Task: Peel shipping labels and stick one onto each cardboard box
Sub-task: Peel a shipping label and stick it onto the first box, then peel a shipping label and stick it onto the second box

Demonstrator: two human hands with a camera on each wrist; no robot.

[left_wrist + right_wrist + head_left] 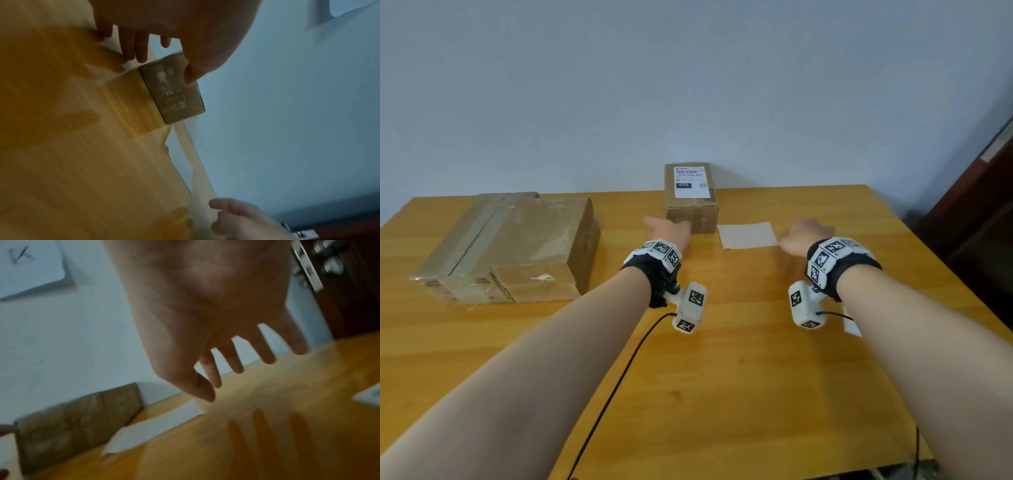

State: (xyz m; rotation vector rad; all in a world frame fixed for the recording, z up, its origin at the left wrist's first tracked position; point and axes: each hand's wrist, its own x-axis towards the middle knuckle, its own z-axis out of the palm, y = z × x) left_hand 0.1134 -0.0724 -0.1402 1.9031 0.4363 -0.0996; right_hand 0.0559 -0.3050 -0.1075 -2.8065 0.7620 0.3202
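Head view: a wooden table (722,377) against a pale wall carries a small box (691,202) at the far centre, standing on its base with a printed label (691,182) stuck on its top face. A blank sheet (747,235) lies flat just right of the box, and a large box (510,246) sits well apart at the left. The left hand (669,230) lies at the near left corner of the small box; the right hand (804,236) hovers at the right edge of the sheet. A second white paper (852,323) shows partly behind the right forearm.

Left wrist view: the left hand (174,24) has straight, spread fingers (135,45); its thumb (190,73) touches the near face of the small box (174,95), the fingers reaching past the box's side without curling round it. The right hand (236,217) appears at the bottom edge.

Right wrist view, blurred: the right hand (205,313) is spread, fingers (236,360) straight and holding nothing, above the table (267,443). The sheet (156,425) lies below and to the thumb side, apart from the fingertips, with the small box (78,423) just beyond it.
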